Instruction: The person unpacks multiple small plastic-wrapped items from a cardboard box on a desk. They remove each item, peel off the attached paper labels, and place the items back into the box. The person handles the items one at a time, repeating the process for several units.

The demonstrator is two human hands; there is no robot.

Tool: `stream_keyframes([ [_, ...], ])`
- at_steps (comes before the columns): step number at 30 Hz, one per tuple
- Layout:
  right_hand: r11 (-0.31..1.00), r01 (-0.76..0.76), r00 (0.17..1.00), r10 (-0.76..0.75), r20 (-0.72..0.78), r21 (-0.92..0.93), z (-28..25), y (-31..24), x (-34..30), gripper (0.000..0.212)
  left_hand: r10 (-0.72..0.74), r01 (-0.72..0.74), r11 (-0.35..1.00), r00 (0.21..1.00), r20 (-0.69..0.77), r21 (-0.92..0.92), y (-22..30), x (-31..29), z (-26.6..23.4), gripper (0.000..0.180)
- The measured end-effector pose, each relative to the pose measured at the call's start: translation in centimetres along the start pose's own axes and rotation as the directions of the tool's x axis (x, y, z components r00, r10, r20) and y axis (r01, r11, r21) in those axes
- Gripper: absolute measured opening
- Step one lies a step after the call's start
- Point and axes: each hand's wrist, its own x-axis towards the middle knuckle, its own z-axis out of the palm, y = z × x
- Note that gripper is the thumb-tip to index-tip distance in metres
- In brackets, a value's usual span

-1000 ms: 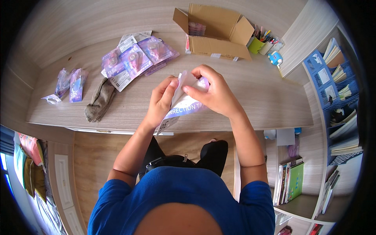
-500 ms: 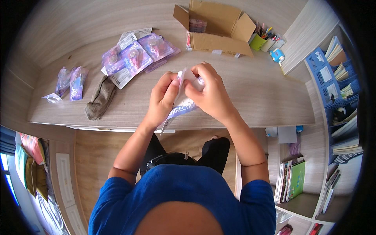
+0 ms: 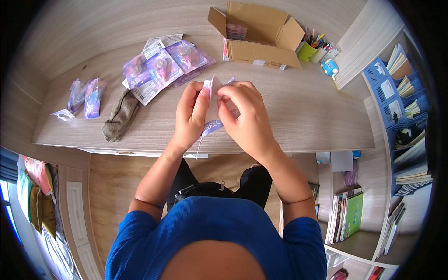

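Between my hands, over the front part of the desk, is a purple-and-white correction tape package (image 3: 212,126). Its card is bent and partly folded. My left hand (image 3: 189,116) pinches one side of it, thumb on top. On the other side, my right hand (image 3: 248,114) grips the card with bent fingers that hide part of it. To the far left lie several purple blister packs (image 3: 161,69) with pink correction tapes inside, overlapping in a loose heap. A grey-brown cloth pouch (image 3: 121,116) rests in front of them, and two crumpled purple packages (image 3: 94,98) lie further left.
An open cardboard box (image 3: 261,51) stands at the back with more packs inside. Beside it are a green pen cup (image 3: 306,51) and a small blue-and-white figure (image 3: 330,68). Blue file holders (image 3: 380,88) fill the right shelf. The wooden desk (image 3: 303,116) ends just before my body.
The card has turned and folded more between my hands, with its white side now upright. My right fingers have shifted along it, and less of the purple strip shows.
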Motion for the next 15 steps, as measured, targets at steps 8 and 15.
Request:
stream_keyframes([
  [8,0.935,-0.191,0.977,0.210,-0.031,0.297,0.8,-0.7,-0.4,0.022,0.185,-0.174,0.970,0.981,-0.051,0.171,-1.0,0.0,0.3,0.016],
  [15,0.997,-0.078,0.972,0.073,-0.224,-0.013,0.4,-0.2,0.0,0.036,-0.057,0.058,0.998,0.998,-0.027,0.023,-0.5,-0.4,0.2,0.020],
])
